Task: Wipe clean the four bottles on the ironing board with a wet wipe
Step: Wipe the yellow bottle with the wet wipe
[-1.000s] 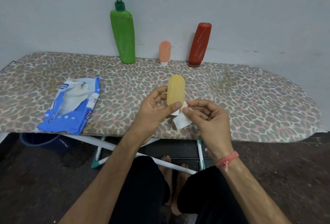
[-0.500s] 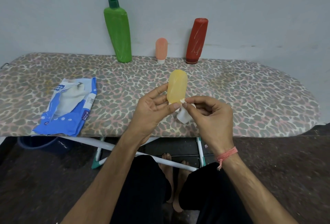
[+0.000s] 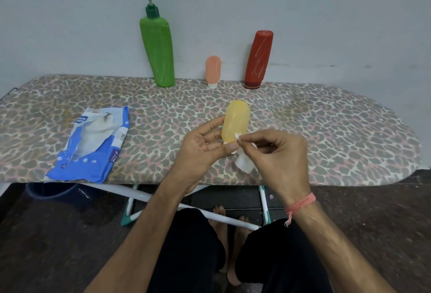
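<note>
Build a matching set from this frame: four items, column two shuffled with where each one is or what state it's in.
Items:
1. yellow bottle
2. wet wipe
3. green pump bottle
4. wipes packet

Places or states:
A. lying torn open on the board's left side
B. pinched in the right hand, pressed to a bottle
C. held in the left hand
D. standing at the back by the wall, leftmost

Pairs: 1-C, 2-B, 3-D, 4-A

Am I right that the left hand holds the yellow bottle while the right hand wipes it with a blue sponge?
Not quite: the head view shows the right hand wiping with a white wet wipe, not a blue sponge. The left hand does hold the yellow bottle.
</note>
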